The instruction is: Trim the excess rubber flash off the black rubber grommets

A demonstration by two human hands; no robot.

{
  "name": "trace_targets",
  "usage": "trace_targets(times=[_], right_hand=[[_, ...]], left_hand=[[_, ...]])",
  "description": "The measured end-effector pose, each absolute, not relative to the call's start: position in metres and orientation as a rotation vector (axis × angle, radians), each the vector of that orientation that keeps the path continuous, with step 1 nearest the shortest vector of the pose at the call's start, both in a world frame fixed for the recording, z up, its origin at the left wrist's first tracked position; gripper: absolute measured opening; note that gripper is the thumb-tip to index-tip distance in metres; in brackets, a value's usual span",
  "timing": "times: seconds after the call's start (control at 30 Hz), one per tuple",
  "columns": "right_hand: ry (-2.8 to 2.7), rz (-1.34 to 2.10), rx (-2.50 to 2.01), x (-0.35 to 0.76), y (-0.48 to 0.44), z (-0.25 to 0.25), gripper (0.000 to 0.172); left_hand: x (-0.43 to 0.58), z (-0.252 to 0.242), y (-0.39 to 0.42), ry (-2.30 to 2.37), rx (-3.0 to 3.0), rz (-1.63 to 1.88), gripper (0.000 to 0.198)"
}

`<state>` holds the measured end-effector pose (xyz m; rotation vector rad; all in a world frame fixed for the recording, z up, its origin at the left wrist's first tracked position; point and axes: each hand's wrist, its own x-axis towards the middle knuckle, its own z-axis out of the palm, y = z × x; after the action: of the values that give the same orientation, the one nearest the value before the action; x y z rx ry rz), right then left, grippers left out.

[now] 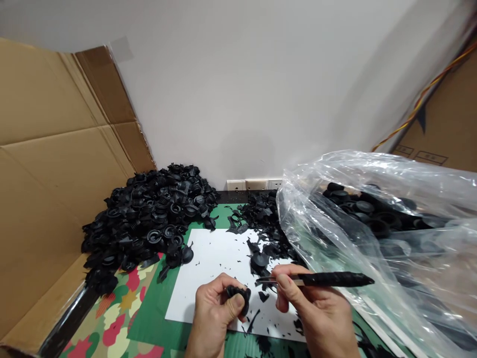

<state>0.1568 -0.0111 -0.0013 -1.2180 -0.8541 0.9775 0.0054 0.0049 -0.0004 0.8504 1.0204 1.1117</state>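
My left hand (pixel 216 308) is closed around a small black rubber part (pixel 238 298), pinched between thumb and fingers above the white paper (pixel 201 273). Its underside is hidden by my fingers. In my right hand (pixel 313 303) I grip a pair of tweezers (pixel 335 279), its rear end wrapped in black and its thin metal tips pointing left toward the rubber part. The tips are a short gap away from it. Just beyond them, a rounded black piece (pixel 260 259) lies among black scraps (pixel 264 297) on the paper.
At the left, a big pile of black ribbed rubber parts (pixel 149 214) leans against a cardboard box (pixel 63 129). A heap of scraps (pixel 264 214) lies before the wall sockets (pixel 255 185). To the right, a clear plastic bag (pixel 316 233) holds black parts. A green mat (pixel 152 318) lies underneath.
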Motion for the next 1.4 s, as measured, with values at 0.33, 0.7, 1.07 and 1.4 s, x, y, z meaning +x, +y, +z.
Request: trace_targets(times=[0.33,0.7,1.07,1.4], right_hand=[[-0.784,1.126,-1.113,0.147,-0.017,0.003,0.024],[-0.907,1.143,-1.099,0.140,-0.015,-0.005,0.024],[-0.847,1.127,-1.116,0.137,-0.017,0.000,0.026],[-0.827,1.113,-1.109,0.132,-0.018,0.000,0.023]], left_hand=[[0.006,-0.001,0.006,1.067,1.011,1.190,0.017],[0.003,-0.010,0.006,1.114,1.065,1.241,0.015],[0.003,-0.011,0.006,1.126,1.047,1.230,0.017],[0.003,-0.011,0.006,1.157,1.080,1.237,0.012]])
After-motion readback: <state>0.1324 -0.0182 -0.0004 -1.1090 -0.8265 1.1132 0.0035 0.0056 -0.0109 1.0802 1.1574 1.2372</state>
